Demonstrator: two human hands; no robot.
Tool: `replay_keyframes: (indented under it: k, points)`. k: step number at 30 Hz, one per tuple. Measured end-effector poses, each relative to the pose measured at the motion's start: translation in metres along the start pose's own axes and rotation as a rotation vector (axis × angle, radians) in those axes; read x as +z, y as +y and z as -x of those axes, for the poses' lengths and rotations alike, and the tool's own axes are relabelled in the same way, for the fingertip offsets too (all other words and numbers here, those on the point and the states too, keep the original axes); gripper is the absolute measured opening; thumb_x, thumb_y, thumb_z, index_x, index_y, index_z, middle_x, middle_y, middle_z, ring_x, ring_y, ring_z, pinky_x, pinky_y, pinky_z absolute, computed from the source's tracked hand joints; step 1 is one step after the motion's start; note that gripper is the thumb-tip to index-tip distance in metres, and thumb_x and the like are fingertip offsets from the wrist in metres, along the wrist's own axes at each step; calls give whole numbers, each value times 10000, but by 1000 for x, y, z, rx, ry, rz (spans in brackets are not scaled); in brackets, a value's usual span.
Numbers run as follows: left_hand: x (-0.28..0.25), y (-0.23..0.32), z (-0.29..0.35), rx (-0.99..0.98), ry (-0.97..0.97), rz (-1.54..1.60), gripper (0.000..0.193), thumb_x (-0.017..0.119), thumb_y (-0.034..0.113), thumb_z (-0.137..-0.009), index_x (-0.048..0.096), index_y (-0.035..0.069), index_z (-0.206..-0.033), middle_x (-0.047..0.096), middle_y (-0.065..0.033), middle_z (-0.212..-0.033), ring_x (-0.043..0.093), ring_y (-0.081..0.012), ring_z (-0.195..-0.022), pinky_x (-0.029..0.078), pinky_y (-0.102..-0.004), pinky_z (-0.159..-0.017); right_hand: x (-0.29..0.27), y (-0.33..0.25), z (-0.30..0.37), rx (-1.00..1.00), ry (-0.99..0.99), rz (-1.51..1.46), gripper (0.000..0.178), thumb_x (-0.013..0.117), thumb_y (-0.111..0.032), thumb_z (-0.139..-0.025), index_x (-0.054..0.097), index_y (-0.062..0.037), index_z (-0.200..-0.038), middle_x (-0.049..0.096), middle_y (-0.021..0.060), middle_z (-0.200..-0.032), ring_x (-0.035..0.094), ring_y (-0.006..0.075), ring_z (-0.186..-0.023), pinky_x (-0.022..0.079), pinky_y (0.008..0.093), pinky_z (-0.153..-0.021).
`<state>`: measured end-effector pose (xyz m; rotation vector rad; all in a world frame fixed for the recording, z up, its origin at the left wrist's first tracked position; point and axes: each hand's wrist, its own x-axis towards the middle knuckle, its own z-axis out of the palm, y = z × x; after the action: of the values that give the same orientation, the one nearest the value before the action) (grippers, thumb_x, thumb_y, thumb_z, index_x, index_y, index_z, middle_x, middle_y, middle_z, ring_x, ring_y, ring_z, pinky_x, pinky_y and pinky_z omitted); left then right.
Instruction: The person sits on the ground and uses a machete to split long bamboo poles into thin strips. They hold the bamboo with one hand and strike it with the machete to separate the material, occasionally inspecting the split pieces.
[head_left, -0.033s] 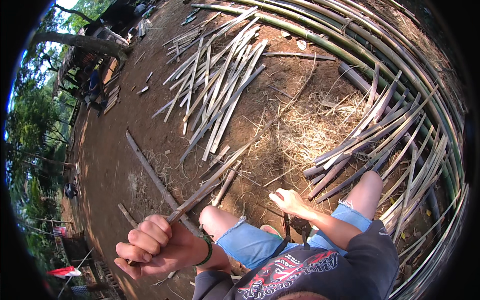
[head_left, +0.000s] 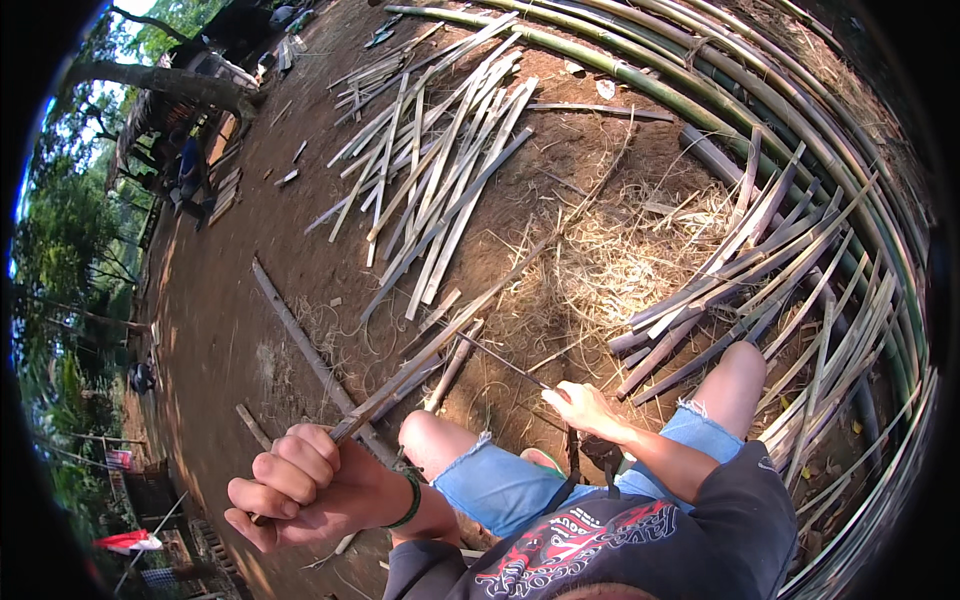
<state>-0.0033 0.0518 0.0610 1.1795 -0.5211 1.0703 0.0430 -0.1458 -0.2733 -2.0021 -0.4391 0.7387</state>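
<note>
A long, narrow bamboo strip slants from the lower left away toward the shavings. My left hand is wrapped round its near end, a cord band on the wrist. Between my knees, my right hand is closed on a knife, whose thin dark blade points up and left toward the strip. Most of the handle is hidden in the fingers. The blade's tip comes close to the strip; whether it touches, I cannot tell.
Split bamboo slats lie ahead on the dirt. Curly shavings are heaped right of centre. More split pieces rest near my right knee, against long bamboo poles. A pole lies on the left; a person sits far left.
My left hand has shifted slightly left with the strip. The knife blade in my right hand shows more plainly now.
</note>
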Motion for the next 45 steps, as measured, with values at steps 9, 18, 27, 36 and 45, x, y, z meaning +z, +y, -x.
replay_keyframes:
  k: [9, 18, 27, 36, 45]
  points:
    - [-2, -5, -8, -3, -161, 177, 438, 436, 333, -980, 390, 158, -581, 362, 55, -428, 262, -26, -338, 204, -188, -344, -7, 30, 3, 112, 445, -170, 392, 548, -365, -962, 553, 18, -879, 527, 95, -587, 503, 162, -530, 408, 358, -507]
    - [-20, -4, -15, -12, -92, 152, 431, 395, 336, -998, 391, 140, -614, 364, 45, -445, 284, -43, -348, 258, -209, -382, 5, 0, -106, -250, 382, -220, 354, 530, -345, -970, 551, -4, -876, 548, 226, -614, 590, 410, -581, 433, 440, -512]
    - [-20, -2, -5, 8, -38, 129, 417, 426, 317, -976, 408, 154, -593, 371, 59, -440, 290, -46, -362, 301, -224, -438, 0, -9, -105, -412, 333, -159, 356, 493, -338, -987, 539, -8, -862, 493, 224, -567, 567, 433, -548, 398, 456, -507]
    - [-32, 3, -9, -21, -9, 97, 400, 419, 282, -980, 392, 146, -605, 350, 50, -452, 277, -58, -382, 281, -232, -459, 14, 28, -151, -218, 500, -67, 376, 521, -366, -968, 596, 2, -951, 574, 274, -625, 622, 472, -706, 468, 503, -614]
    - [-43, -1, -21, 26, 58, 58, 408, 386, 313, -1008, 363, 140, -639, 315, 48, -496, 241, -74, -419, 278, -243, -457, 14, 77, -196, 210, 353, 6, 608, 421, -506, -961, 630, 61, -1033, 610, 371, -989, 598, 494, -1005, 465, 520, -893]
